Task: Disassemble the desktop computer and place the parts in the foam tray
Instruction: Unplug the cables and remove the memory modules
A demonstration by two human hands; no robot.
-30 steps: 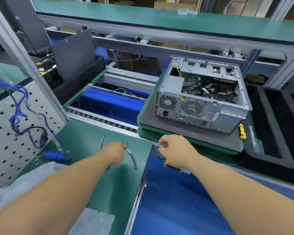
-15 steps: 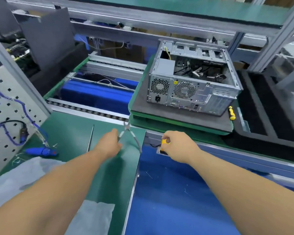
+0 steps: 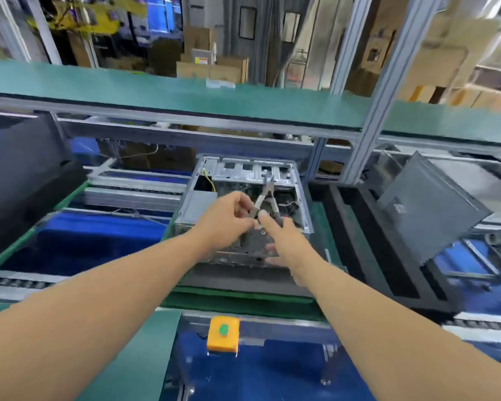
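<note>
While I reach over the open silver metal desktop computer case [image 3: 243,198], which lies on its side on a grey foam pad [image 3: 243,280] with its interior facing up, my left hand [image 3: 226,218] grips one pair of grey-handled pliers [image 3: 265,199] by the handle, nose pointing away from me and down toward the case. I judge I hold it this way so the tip can go straight into the tangle of cables inside. My right hand [image 3: 282,241] has its forefinger stretched out, touching the pliers' handle near my left fingers; the rest of that hand looks loosely extended and grips nothing, probably steadying or taking over the tool.

By my count: one computer case, one pair of pliers, two hands, both above the case's near half. One yellow wire [image 3: 210,179] shows in the far left corner of the case. The black foam tray [image 3: 356,235], with long recesses, lies just right of the case, close enough for parts to go straight across; I see none in its visible recesses. One dark grey flat panel [image 3: 428,209] leans beyond the tray, and one orange box with a green button [image 3: 223,332] is fixed to the bench rail nearest me.
</note>
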